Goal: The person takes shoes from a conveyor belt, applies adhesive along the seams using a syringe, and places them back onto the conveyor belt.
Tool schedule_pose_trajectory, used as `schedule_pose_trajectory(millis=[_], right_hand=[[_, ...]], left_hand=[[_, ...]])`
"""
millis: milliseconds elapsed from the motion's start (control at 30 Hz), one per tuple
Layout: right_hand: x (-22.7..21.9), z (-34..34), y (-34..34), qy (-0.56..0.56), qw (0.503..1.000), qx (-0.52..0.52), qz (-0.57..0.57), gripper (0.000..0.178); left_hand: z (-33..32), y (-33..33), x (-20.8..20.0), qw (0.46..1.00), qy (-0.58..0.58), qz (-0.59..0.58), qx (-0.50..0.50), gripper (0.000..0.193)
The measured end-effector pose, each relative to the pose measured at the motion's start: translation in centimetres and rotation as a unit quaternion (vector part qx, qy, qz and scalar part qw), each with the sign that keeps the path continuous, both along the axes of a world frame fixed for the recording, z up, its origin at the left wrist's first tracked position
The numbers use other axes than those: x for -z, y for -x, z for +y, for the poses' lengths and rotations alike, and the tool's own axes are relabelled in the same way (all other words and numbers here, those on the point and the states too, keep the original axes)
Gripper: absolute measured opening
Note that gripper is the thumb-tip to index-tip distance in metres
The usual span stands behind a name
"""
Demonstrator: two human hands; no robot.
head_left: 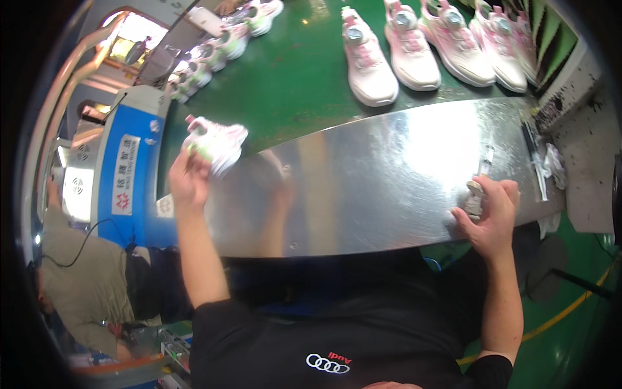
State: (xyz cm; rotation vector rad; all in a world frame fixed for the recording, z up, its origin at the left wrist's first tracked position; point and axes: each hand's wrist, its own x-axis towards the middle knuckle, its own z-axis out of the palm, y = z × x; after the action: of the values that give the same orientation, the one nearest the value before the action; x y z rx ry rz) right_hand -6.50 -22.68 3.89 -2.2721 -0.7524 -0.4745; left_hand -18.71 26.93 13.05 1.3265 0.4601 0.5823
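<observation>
A white sneaker (220, 144) with pink and pale green parts is raised over the left end of the metal plate (363, 214). My left hand (189, 181) grips it, fingers closed around its near side. At the plate's right end, my right hand (495, 217) pinches a small greyish-white lump (474, 201) between thumb and fingers; I cannot make out its exact kind. Just beyond that hand lies a small clear and white piece (486, 159) on the metal.
Several white and pink sneakers (369, 71) stand on the green surface (285, 78) at the back right. More sneakers (217, 55) line up at the far left. A blue and white machine (126, 162) borders the left side. A black and white brush-like tool (535, 159) lies at the right.
</observation>
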Motion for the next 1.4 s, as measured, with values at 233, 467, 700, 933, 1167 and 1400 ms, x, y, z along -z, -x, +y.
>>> schedule_pose_trajectory(millis=[233,467,700,933,1167,1400], right_hand=[[-0.5,0.0,0.1,-0.021,0.999,-0.025,0.028,0.056],[-0.5,-0.9,0.7,-0.075,0.990,-0.034,0.118,0.057],[-1.0,-3.7,1.8,-0.143,0.966,-0.035,0.214,0.052],[-1.3,-4.1,1.1,-0.267,0.913,-0.066,0.301,0.056],[-2.2,-3.9,1.7,-0.163,0.943,-0.096,0.272,0.059],[-2.4,-3.4,2.1,-0.219,0.925,-0.051,0.307,0.057]], left_hand=[[-13.2,4.5,-0.2,0.989,-0.047,-0.004,0.138,0.030],[-22.1,2.3,2.6,0.931,-0.053,0.064,0.356,0.031],[-12.4,0.6,5.9,0.994,0.010,0.045,0.095,0.029],[-7.3,-5.4,7.8,0.946,-0.045,0.284,0.152,0.031],[-12.8,-8.1,4.8,0.963,0.064,0.105,0.238,0.047],[-19.2,-9.4,2.3,0.937,0.127,-0.138,0.296,0.043]])
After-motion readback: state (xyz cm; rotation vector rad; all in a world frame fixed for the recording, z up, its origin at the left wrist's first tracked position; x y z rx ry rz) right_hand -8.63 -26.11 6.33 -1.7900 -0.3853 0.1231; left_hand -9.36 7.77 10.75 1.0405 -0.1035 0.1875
